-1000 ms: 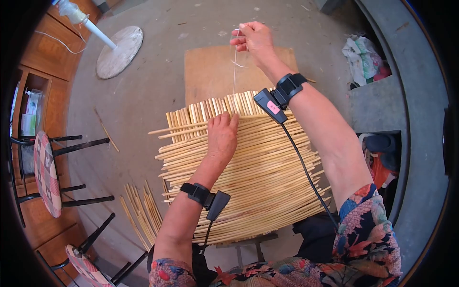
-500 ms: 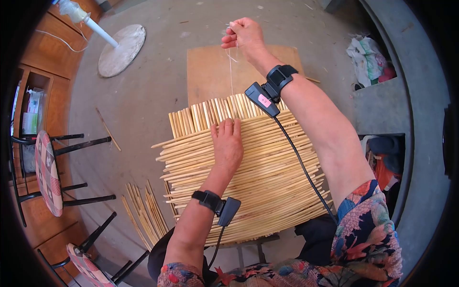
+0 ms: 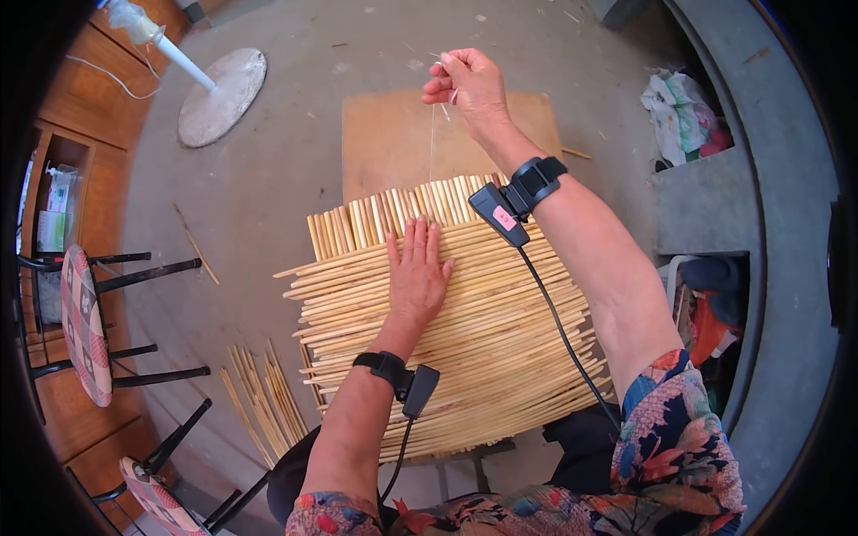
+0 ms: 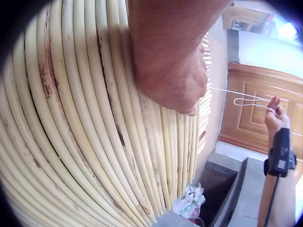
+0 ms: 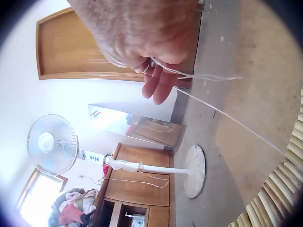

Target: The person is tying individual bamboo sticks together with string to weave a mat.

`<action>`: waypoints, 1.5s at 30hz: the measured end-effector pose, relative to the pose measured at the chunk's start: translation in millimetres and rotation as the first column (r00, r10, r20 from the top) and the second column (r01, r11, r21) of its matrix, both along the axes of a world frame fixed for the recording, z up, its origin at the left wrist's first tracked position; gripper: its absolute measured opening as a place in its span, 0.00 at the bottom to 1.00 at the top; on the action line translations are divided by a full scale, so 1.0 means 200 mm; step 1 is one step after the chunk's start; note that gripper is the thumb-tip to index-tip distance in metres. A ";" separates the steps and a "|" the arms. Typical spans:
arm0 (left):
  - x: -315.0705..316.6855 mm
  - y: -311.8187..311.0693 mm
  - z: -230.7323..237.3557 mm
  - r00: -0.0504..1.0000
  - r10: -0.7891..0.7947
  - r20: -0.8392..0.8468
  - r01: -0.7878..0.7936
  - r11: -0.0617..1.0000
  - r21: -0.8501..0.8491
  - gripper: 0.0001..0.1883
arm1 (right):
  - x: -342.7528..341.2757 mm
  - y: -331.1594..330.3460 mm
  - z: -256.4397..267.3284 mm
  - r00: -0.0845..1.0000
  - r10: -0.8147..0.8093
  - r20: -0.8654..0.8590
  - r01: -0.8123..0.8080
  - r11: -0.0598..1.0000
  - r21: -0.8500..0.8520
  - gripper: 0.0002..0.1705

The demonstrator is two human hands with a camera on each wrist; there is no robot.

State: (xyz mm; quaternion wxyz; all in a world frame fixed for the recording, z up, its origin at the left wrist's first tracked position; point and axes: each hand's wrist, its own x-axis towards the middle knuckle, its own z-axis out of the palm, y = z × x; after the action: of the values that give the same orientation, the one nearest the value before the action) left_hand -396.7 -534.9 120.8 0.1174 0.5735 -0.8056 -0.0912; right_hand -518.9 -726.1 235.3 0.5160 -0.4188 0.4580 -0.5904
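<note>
In a closed grip, the right hand (image 3: 472, 87) pinches white string (image 5: 211, 77) running from the stick mat (image 3: 500, 330), on which the left hand (image 3: 418, 279) lies flat, grasping nothing; the string looks light, limp, perhaps slippery, best held near its end.

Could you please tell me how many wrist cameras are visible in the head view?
2: the left wrist camera, behind the left hand resting on the wooden sticks; and the right wrist camera, behind the right hand pinching white string.
</note>
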 end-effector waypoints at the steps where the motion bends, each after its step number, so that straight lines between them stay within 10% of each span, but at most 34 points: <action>1: 0.00 0.00 0.00 1.000 -0.003 -0.011 0.003 1.000 -0.005 0.29 | -0.01 0.01 0.01 1.000 0.012 0.024 -0.011 0.999 -0.036 0.08; 7: 0.01 0.00 -0.01 1.000 -0.010 -0.020 0.010 1.000 -0.004 0.29 | -0.21 0.30 0.22 0.942 0.112 -0.316 -0.155 0.981 -0.113 0.07; 18: 0.01 0.00 -0.03 0.999 -0.026 -0.037 0.022 0.991 -0.128 0.28 | -0.32 0.96 0.75 0.969 0.061 -0.241 -0.089 0.990 -0.110 0.08; 26: 0.03 0.01 0.06 0.992 -0.070 -0.100 0.055 0.988 -0.148 0.25 | -0.33 1.29 1.11 0.965 -0.058 -0.257 -0.056 0.907 -0.417 0.14; 34: 0.48 0.09 0.56 0.965 -0.261 -0.034 0.253 0.882 0.397 0.17 | -0.28 1.57 1.42 0.973 -0.081 -0.218 -0.068 0.799 -0.598 0.25; 41: 1.17 0.69 0.99 0.982 -0.190 -0.020 0.188 0.941 0.283 0.16 | -0.13 1.81 1.27 0.965 0.263 -0.013 -0.255 0.920 -0.299 0.10; 45: 1.44 1.26 0.93 0.988 0.150 -0.031 -0.125 0.909 0.398 0.15 | -0.07 1.88 0.95 0.931 0.364 -0.009 -0.364 0.931 -0.036 0.10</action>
State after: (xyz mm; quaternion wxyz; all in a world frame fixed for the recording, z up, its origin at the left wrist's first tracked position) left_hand -109.3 -283.3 306.9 0.0299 0.6377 -0.7243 -0.2604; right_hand -533.7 -349.7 425.0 0.6082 -0.5065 0.3622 -0.4924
